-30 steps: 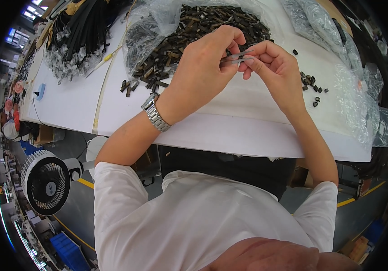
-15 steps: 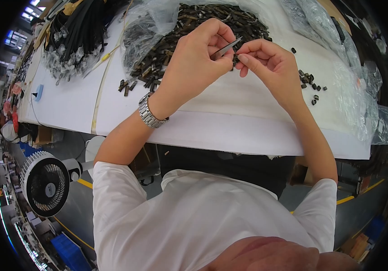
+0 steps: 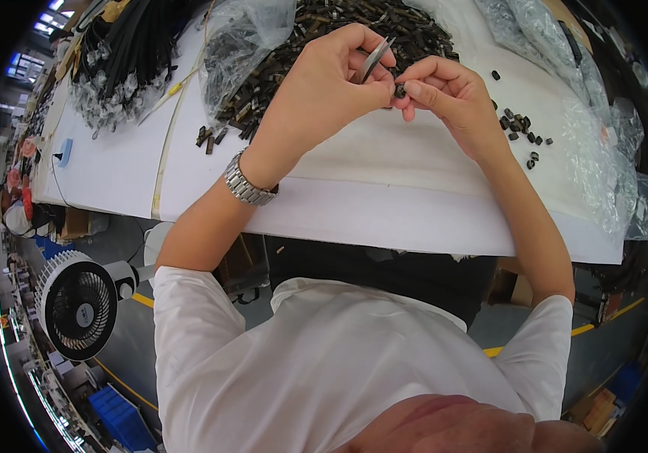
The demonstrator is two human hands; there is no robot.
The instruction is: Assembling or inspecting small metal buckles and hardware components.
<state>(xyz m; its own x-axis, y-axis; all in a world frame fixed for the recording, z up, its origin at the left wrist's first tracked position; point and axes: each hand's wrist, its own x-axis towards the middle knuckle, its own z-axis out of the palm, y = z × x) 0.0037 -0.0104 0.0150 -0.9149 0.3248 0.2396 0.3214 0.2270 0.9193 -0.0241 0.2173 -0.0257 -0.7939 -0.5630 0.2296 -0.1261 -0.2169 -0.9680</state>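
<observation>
My left hand [image 3: 331, 87], with a steel watch on its wrist, is closed around a small silver two-pronged tool [image 3: 376, 60]. Its prongs point up and away; whether it is tweezers or snips I cannot tell. Between thumb and fingers of my right hand [image 3: 448, 98] is a small dark piece [image 3: 400, 90], pinched. The left thumb and fingertips come up against the same piece. Behind both hands lies a large heap of small dark brown and black pieces [image 3: 407, 30], partly covered by my left hand.
Loose dark pieces [image 3: 516, 124] lie right of my right forearm. Clear plastic bags [image 3: 241, 45] rest at the heap's left and along the table's right side. Black straps with clear-wrapped ends [image 3: 124, 68] and a yellow-handled tool [image 3: 174, 89] lie left. A fan [image 3: 78, 306] stands beside the table.
The tool in my left hand has tilted more upright, and two prongs now show. Both hands have drawn together at the small dark piece.
</observation>
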